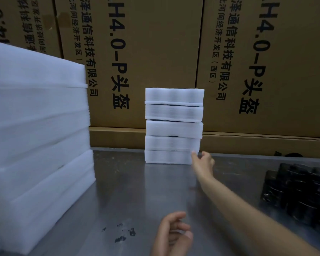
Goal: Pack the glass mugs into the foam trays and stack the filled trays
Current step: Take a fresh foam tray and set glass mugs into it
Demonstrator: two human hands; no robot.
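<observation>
Okay, left of frame: tall pile of white foam sheets on the steel bench, filling the left edge from top to bottom.

Centre frame: stack of filled foam trays, five high, standing on the bench close to the cardboard cartons behind. Layers sit slightly offset, the upper ones shifted a bit to the right. Dark slivers show between layers and at the top edge; can't tell from this angle whether they're mug rims.

Lower centre: left hand hovers low over the bench, palm side up, fingers loosely curled, grip holding nothing. Small dark smudges on the bench just left of it.

Centre right: right hand reaches out on an extended arm to the bottom right corner of the tray stack. Fingers fairly straight, one fingertip touching or nearly touching the lowest tray's corner; motion blur, can't tell which. Grip is open and has nothing in it.

Right edge of frame: cluster of dark glass mugs packed together on the bench, well apart from the stack.
</observation>
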